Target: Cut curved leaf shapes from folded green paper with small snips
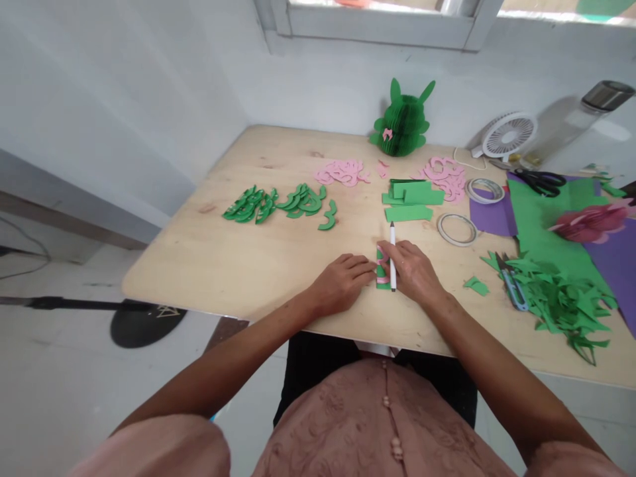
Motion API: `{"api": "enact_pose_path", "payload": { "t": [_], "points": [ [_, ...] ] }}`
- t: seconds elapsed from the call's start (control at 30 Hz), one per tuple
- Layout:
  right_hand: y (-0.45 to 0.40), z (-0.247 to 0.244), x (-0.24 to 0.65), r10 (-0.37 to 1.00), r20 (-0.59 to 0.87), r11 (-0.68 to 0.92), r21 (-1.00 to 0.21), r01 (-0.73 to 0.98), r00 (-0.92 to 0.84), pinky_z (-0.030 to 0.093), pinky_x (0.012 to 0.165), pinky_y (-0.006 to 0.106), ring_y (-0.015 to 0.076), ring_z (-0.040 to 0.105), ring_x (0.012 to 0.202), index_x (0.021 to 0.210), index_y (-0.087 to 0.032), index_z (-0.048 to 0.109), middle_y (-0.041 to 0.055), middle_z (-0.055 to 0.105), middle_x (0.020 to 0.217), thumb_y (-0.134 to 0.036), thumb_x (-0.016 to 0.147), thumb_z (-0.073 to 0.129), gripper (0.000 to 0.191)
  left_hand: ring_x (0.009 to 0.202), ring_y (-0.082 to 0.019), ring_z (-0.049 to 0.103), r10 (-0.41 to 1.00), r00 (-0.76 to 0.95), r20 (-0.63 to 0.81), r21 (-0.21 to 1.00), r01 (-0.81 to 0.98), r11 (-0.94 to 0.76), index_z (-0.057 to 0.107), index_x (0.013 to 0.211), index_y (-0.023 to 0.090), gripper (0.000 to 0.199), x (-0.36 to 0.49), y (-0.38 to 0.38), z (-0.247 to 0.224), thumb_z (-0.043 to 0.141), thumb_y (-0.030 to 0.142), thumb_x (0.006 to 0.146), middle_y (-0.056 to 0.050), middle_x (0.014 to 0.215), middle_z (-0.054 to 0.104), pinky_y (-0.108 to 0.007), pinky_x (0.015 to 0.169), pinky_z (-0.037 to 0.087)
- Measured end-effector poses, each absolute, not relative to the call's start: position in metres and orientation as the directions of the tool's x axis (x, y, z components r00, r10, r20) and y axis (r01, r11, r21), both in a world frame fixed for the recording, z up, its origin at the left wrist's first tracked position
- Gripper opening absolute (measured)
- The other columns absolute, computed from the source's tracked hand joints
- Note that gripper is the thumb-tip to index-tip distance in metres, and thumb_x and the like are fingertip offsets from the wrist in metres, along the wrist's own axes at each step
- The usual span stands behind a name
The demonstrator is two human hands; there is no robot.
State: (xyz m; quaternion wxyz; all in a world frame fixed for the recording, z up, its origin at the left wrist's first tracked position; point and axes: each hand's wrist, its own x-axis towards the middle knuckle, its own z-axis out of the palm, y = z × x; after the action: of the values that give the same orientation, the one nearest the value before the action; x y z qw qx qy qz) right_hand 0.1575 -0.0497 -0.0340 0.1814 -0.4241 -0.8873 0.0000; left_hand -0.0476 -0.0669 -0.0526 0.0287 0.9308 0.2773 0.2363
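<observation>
A small green paper strip [382, 285] lies on the table near the front edge, with a pink paper cutout [382, 279] on top of it. My right hand [413, 270] grips a white marker [392, 248] with dark ends, held upright along the strip's right side. Its fingertips also touch the strip and partly hide the pink piece. From the other side, my left hand [344, 283] rests flat on the wood, fingers extended, fingertips at the strip's left edge. It holds nothing that I can see.
Green curved cutouts [303, 201], pink cutouts [342, 172] and green paper strips [416, 193] lie farther back. Behind stands a green honeycomb paper figure [403, 126]. To the right are tape rolls [457, 229], thread snips [513, 283], green scraps [566, 298], black scissors [540, 181] and a fan [509, 134].
</observation>
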Motion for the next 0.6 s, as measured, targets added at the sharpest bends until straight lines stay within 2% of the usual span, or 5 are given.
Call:
{"api": "enact_pose_path", "payload": {
  "t": [0.23,0.6],
  "points": [
    [-0.0499,-0.0323,0.1568,0.759,0.312,0.637,-0.178,0.750,-0.571,0.045,0.076,0.037,0.0254,0.054,0.087,0.119,-0.010,0.053,0.0127,0.068,0.088,-0.020,0.090,0.045,0.031,0.111,-0.020,0.051,0.520,0.734,0.436,0.174,0.498,-0.850,0.057,0.113,0.015,0.034,-0.0504,-0.0727,-0.0525,0.040,0.008,0.084,-0.009,0.121,0.060,-0.039,0.092,0.042],
    [-0.0503,-0.0335,0.1566,0.760,0.324,0.635,-0.185,0.750,-0.564,0.046,0.074,0.037,0.0256,0.055,0.087,0.120,-0.012,0.052,0.0121,0.068,0.088,-0.020,0.090,0.044,0.031,0.111,-0.021,0.050,0.502,0.747,0.435,0.146,0.492,-0.858,0.058,0.110,0.016,0.030,-0.0505,-0.0724,-0.0534,0.040,0.010,0.087,-0.008,0.121,0.060,-0.039,0.090,0.042]
  ]
}}
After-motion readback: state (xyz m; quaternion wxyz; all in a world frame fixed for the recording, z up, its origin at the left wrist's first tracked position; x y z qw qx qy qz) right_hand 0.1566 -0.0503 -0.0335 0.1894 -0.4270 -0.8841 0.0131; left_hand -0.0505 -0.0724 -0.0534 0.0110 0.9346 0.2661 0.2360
